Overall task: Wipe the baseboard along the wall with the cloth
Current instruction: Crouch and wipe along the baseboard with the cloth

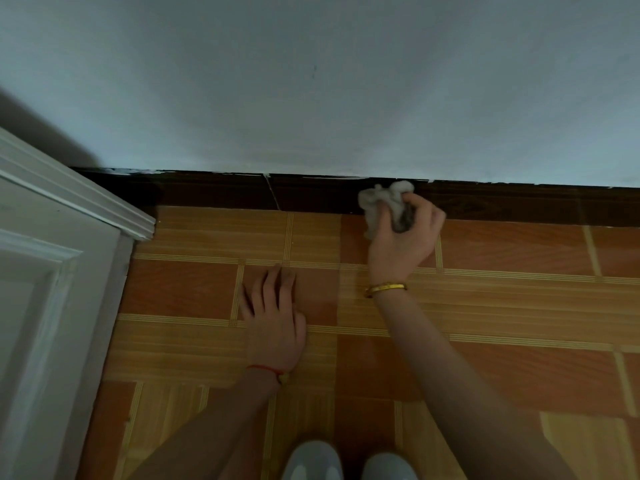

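While the right hand bunches a crumpled pale cloth in curled fingers, the wad presses against the dark baseboard at the foot of the pale wall. Left hand: flat, fingers spread, palm down on the orange tiled floor, nearer the body than the right hand and empty. Gold bangle on right wrist; red cord on left wrist. White door frame left of the left hand. Two pale shoe tips below both forearms.
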`<state>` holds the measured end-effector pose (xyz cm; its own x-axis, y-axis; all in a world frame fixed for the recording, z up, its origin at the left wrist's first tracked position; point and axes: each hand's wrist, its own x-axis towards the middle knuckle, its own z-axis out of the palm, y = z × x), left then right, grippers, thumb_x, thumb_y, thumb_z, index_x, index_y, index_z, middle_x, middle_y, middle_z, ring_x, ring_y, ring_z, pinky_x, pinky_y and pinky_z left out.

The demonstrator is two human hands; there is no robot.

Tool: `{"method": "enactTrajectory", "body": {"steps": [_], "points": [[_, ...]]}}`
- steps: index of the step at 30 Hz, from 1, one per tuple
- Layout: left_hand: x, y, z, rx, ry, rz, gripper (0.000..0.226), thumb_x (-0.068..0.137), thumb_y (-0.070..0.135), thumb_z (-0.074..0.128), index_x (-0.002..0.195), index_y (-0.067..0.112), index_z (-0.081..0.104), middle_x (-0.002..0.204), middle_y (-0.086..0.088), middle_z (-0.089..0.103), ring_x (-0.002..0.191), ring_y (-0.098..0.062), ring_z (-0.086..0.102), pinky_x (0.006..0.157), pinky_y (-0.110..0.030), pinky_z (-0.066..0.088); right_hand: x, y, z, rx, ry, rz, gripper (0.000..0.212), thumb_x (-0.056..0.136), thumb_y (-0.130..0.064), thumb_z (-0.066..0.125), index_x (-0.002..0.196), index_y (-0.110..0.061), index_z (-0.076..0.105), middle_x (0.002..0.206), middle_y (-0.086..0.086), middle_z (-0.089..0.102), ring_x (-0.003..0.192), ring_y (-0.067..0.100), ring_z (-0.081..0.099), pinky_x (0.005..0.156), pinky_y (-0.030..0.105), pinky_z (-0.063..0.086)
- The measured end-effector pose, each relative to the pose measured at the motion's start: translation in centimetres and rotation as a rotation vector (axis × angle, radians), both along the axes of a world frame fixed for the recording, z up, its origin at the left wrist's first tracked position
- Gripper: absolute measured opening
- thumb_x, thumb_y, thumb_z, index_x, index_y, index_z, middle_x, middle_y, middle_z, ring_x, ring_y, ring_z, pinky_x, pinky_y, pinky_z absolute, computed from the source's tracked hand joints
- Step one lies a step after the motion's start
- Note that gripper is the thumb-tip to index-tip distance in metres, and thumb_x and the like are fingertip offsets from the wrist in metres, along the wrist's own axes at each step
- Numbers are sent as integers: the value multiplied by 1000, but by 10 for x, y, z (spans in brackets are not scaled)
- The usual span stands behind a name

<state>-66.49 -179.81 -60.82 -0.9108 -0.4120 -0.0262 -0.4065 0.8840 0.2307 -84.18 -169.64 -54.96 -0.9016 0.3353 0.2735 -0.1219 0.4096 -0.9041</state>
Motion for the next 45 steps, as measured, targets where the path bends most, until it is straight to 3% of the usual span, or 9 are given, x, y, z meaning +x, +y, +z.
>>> {"method": "enactTrajectory", "body": {"steps": [4, 11, 15, 19, 23, 31, 36, 40, 45], "points": [[1, 0, 0, -10, -7, -5, 56, 90, 27, 39, 143, 11, 48, 150, -13, 44, 139, -35, 40, 116, -66, 20, -1, 3, 0, -21, 3, -16, 24, 78, -7, 75, 99, -2, 64, 103, 4, 48, 93, 12, 54, 81, 5, 40], [0, 0, -1, -3, 23, -6, 58, 89, 26, 40, 144, 10, 48, 150, -14, 45, 140, -36, 39, 116, -67, 19, 22, -63, 10, -43, 6, 303, 24, 77, -3, 76, 98, -3, 65, 99, 3, 46, 83, 9, 51, 74, 9, 44], [1, -1, -1, 5, 28, -5, 58, 89, 26, 40, 143, 10, 49, 149, -14, 45, 139, -36, 40, 115, -68, 20, 17, -43, 7, -3, 17, 239, 25, 76, -3, 76, 98, -4, 65, 99, 4, 48, 85, 7, 50, 74, 6, 42], [1, 0, 0, 19, 8, 0, 57, 90, 27, 38, 143, 11, 48, 150, -13, 44, 140, -35, 38, 116, -67, 20, 2, -2, 2, 12, -13, 21, 24, 78, -4, 74, 100, -5, 65, 101, 5, 49, 89, 13, 54, 77, 2, 39], [1, 0, 0, 24, 3, 2, 56, 90, 27, 38, 143, 11, 48, 149, -13, 44, 140, -35, 38, 116, -67, 19, -4, 11, 0, -3, -12, -31, 24, 79, -6, 74, 100, -4, 63, 102, 5, 48, 92, 16, 57, 79, 5, 42], [1, 0, -1, -6, 22, -7, 57, 88, 26, 39, 143, 11, 47, 148, -15, 46, 138, -37, 41, 115, -67, 21, 18, -51, 11, -16, 16, 287, 22, 77, -3, 75, 97, -3, 64, 97, 2, 45, 81, 9, 50, 72, 5, 41], [1, 0, -1, -2, 13, -7, 57, 89, 27, 38, 143, 10, 48, 148, -15, 46, 138, -37, 41, 116, -67, 20, 7, -13, 5, -23, -65, 71, 25, 77, -6, 75, 98, -7, 63, 101, 9, 51, 88, 15, 55, 74, 3, 39], [1, 0, -1, 5, -1, 0, 57, 90, 28, 37, 143, 10, 47, 149, -14, 45, 140, -36, 38, 116, -68, 20, -9, 22, -1, -62, -122, -91, 25, 81, -13, 74, 102, -7, 61, 107, 10, 51, 93, 17, 57, 81, 20, 49], [1, 1, -1, -2, 14, -1, 56, 89, 27, 38, 142, 10, 49, 148, -15, 45, 139, -36, 39, 115, -68, 20, 5, -9, 1, 12, -56, 75, 24, 77, -4, 74, 97, -5, 61, 102, 10, 50, 88, 8, 50, 76, -1, 35]]}}
